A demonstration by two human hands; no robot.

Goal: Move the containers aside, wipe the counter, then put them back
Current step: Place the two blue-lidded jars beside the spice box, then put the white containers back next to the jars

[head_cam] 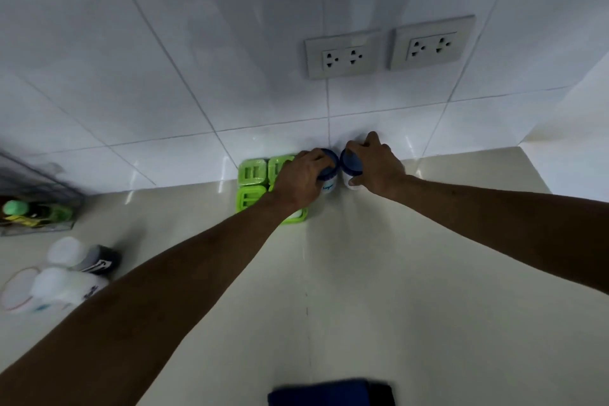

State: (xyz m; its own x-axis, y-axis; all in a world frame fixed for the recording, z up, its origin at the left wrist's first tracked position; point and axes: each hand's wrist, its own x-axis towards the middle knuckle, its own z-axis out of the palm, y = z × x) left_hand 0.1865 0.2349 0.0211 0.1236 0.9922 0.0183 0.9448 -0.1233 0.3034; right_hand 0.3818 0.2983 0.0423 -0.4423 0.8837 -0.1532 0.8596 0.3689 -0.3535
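Counter (362, 273): jars (328, 187) apparently within hands (299, 179)

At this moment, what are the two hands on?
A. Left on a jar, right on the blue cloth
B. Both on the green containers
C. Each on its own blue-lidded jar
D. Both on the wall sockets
C: the left hand grips the left blue-lidded jar and the right hand grips the right blue-lidded jar, side by side against the tiled wall.
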